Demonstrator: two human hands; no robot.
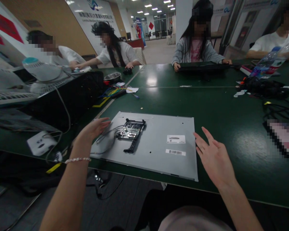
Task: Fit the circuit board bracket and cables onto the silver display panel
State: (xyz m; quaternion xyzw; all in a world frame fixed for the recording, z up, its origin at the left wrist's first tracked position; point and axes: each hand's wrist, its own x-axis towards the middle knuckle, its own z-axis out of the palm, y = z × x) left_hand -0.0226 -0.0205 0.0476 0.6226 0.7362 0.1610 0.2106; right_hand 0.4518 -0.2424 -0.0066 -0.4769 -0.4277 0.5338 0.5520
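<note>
A flat grey metal display panel point(156, 150) lies back side up on the green table in front of me. On its left part sits a green circuit board point(130, 131) in a black bracket point(134, 144), with thin grey cables point(110, 130) running off to the left. Two white labels, one of them a barcode label point(175, 152), are stuck on the right part. My left hand point(93, 130) is open by the panel's upper left edge, fingers stretched toward it. At the right edge my right hand point(213, 157) is open with fingers spread; whether its fingertips touch the panel I cannot tell.
A black panel point(69, 96) and a white fan point(42, 70) stand at the left, near a white box point(41, 143) and loose wires point(115, 91). Plastic bottles point(267, 64) and a pixelated pink item point(284, 138) are at the right. Several people sit across the table point(163, 99).
</note>
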